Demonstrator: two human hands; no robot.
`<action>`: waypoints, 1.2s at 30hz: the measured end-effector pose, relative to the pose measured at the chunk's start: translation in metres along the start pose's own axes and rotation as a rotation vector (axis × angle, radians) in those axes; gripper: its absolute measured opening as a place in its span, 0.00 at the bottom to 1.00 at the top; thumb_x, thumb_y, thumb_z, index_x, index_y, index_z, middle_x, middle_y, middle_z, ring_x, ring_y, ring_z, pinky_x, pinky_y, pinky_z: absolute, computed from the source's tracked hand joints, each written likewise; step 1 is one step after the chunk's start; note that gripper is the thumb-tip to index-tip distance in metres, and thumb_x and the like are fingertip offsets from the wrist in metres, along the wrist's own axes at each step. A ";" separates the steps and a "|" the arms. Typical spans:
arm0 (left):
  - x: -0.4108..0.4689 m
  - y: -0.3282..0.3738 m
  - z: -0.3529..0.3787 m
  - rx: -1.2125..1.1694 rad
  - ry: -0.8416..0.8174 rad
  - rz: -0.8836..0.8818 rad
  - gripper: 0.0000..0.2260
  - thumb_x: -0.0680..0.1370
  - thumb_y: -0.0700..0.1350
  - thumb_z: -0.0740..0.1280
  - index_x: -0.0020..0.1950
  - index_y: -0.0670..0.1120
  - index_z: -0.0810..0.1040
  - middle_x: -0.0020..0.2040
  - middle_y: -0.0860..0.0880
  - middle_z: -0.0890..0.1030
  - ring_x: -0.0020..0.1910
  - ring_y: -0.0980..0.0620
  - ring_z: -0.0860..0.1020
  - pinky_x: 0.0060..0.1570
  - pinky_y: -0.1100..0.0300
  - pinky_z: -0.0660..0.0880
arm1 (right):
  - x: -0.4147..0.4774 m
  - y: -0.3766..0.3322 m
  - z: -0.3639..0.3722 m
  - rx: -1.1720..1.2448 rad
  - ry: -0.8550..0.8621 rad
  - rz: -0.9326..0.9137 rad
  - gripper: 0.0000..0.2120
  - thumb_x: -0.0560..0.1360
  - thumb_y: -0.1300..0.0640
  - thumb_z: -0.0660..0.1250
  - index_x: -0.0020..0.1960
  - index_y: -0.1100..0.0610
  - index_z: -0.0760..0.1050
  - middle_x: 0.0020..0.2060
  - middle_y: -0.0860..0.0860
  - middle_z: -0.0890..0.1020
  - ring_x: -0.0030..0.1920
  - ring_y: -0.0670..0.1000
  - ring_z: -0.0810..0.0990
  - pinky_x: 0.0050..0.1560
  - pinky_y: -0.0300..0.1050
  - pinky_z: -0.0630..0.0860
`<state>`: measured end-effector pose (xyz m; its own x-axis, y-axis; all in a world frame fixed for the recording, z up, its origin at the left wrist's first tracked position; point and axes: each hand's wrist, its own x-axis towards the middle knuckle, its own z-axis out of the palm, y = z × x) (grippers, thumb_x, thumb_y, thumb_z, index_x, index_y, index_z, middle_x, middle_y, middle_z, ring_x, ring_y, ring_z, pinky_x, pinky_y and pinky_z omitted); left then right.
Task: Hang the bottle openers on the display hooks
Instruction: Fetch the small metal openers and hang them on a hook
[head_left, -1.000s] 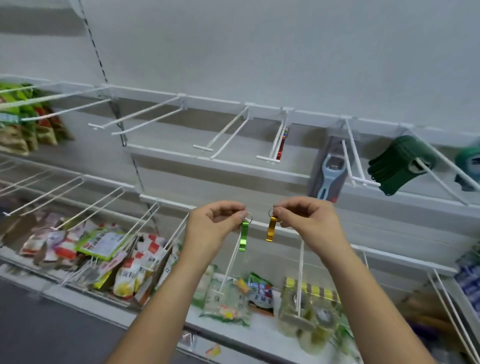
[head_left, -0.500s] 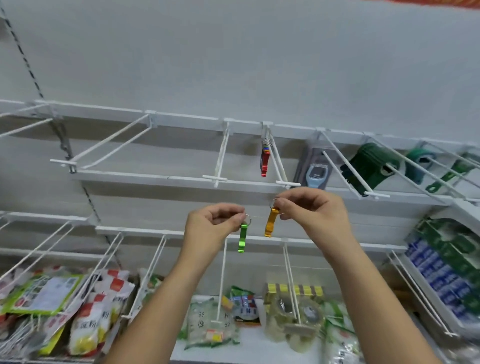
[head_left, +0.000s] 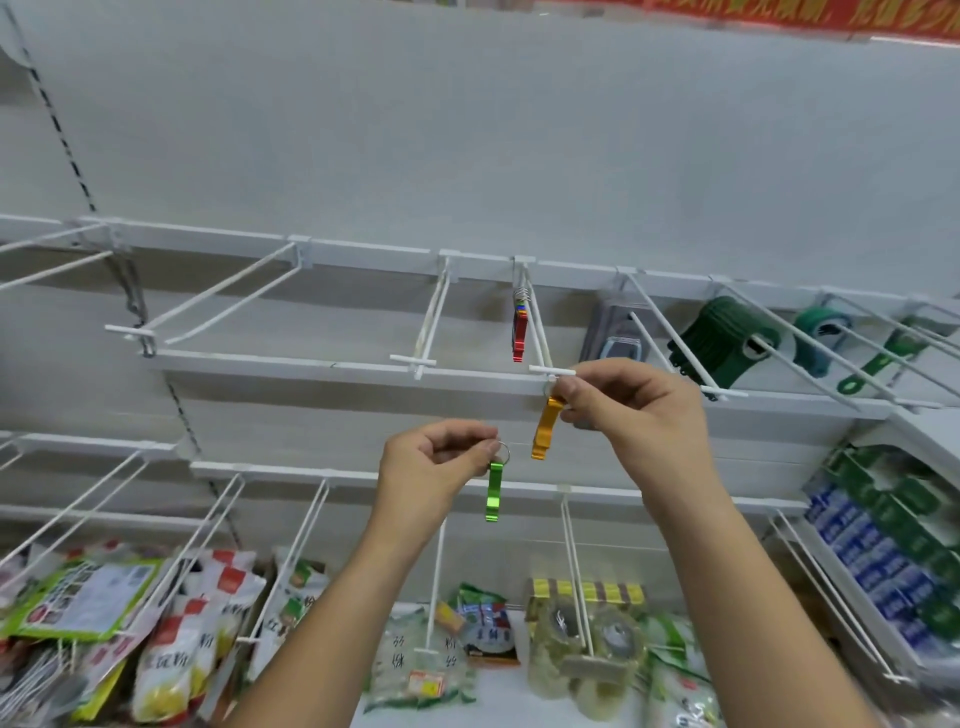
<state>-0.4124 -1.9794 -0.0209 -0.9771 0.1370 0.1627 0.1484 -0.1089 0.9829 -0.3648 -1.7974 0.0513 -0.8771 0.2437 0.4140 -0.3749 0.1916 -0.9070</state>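
Head view: left hand (head_left: 431, 467) is pinching the green opener (head_left: 494, 491), right hand (head_left: 639, 415) the orange opener (head_left: 544, 428), whose ring could be missing the hook tip (head_left: 551, 370).

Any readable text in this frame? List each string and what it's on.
"粉": red-and-white pouch; its other characters are blurred.
"粉丝": clear packet; small, probable reading.
Red banner: yellow characters, cropped and unreadable.
Blue boxes: print too blurred.
Green bottle opener, orange bottle opener: no markings visible.
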 end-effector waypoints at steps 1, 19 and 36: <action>-0.001 -0.001 0.001 0.000 0.004 0.002 0.08 0.73 0.36 0.75 0.47 0.47 0.86 0.42 0.46 0.87 0.44 0.47 0.86 0.48 0.58 0.82 | 0.000 -0.001 0.000 0.001 -0.002 -0.006 0.04 0.72 0.61 0.75 0.46 0.59 0.85 0.37 0.54 0.87 0.38 0.54 0.84 0.43 0.44 0.83; -0.005 -0.002 -0.007 0.018 0.054 0.010 0.07 0.73 0.37 0.75 0.48 0.47 0.86 0.43 0.47 0.87 0.45 0.47 0.86 0.50 0.54 0.82 | 0.026 0.016 0.010 -0.005 0.034 0.062 0.03 0.74 0.59 0.74 0.45 0.53 0.85 0.39 0.51 0.87 0.41 0.48 0.83 0.39 0.39 0.80; 0.011 -0.013 -0.027 0.002 0.074 -0.009 0.07 0.73 0.36 0.75 0.48 0.46 0.86 0.43 0.46 0.87 0.46 0.46 0.86 0.52 0.49 0.82 | 0.103 0.044 0.024 -0.129 0.074 0.110 0.04 0.75 0.58 0.72 0.47 0.54 0.86 0.43 0.55 0.87 0.49 0.58 0.84 0.51 0.58 0.83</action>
<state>-0.4293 -2.0027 -0.0342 -0.9870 0.0644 0.1473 0.1400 -0.1061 0.9844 -0.4789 -1.7870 0.0518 -0.8844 0.3380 0.3217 -0.2324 0.2788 -0.9318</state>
